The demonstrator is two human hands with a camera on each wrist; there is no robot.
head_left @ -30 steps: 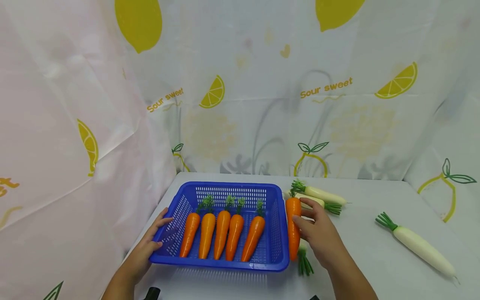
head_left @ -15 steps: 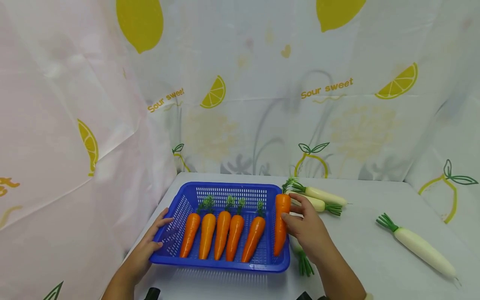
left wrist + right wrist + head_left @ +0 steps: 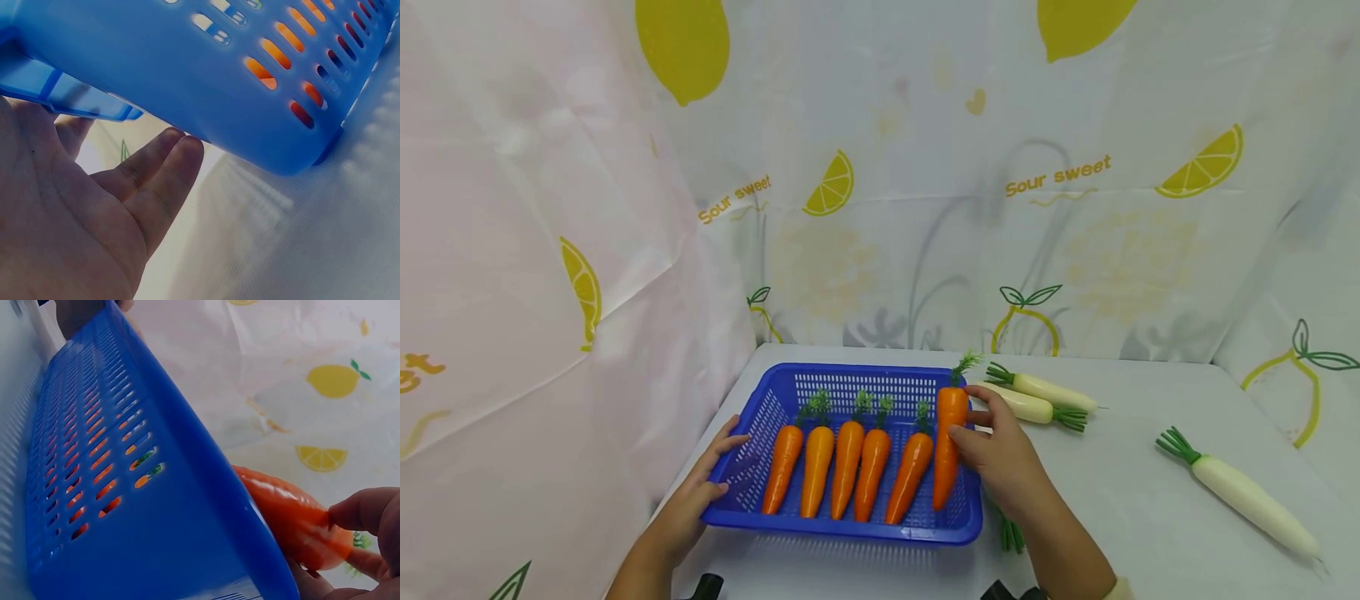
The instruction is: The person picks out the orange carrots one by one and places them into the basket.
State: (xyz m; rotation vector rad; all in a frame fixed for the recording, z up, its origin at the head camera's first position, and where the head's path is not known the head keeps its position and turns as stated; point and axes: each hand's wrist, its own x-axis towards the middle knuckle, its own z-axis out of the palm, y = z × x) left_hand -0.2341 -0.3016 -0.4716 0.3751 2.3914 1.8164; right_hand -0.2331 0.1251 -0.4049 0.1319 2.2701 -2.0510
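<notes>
A blue plastic basket (image 3: 842, 529) stands on the white table, several orange carrots with green tops, such as this carrot (image 3: 847, 467), lying side by side in it. My left hand (image 3: 688, 500) holds its left rim, with fingertips over the edge; the left wrist view shows other fingers (image 3: 165, 181) against the outer wall under the rim. Between thumb and fingers, my right hand (image 3: 1003, 458) pinches another carrot (image 3: 950, 433) at its thick upper end, inside the basket's right side. The right wrist view shows that carrot (image 3: 290, 519) beyond the basket's rim (image 3: 206, 462).
Two white radishes (image 3: 1048, 390) lie behind the right hand, and another radish (image 3: 1255, 504) rests farther right. Green radish leaves (image 3: 1011, 533) poke out beside the basket's right front corner, partly hidden by the right arm. Lemon-printed cloth (image 3: 880, 250) hangs around the table.
My right hand has carried its carrot leftward, from outside the basket's right rim to over its inside, beside the other carrots. The left hand and basket have stayed in place.
</notes>
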